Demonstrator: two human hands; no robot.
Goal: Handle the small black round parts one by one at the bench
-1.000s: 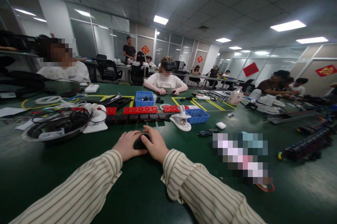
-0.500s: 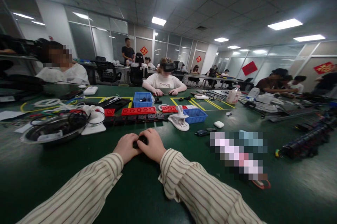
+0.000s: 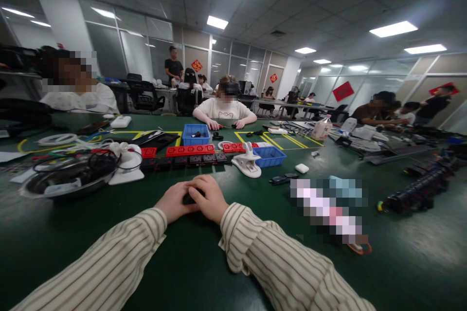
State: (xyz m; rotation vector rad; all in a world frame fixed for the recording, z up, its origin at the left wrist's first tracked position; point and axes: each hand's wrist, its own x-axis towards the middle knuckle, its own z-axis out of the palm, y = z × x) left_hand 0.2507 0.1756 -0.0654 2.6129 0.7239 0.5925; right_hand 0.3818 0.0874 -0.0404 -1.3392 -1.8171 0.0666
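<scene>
While the right hand [image 3: 208,199] laps over the left hand [image 3: 175,202], both with fingers half curled, a small dark object [image 3: 188,198] sits mostly hidden between them, at the left's three o'clock and the right's nine; how firmly either grips, I cannot tell. Toward one o'clock, a red diamond sign [image 3: 273,78] bears lettering too small to read surely.
</scene>
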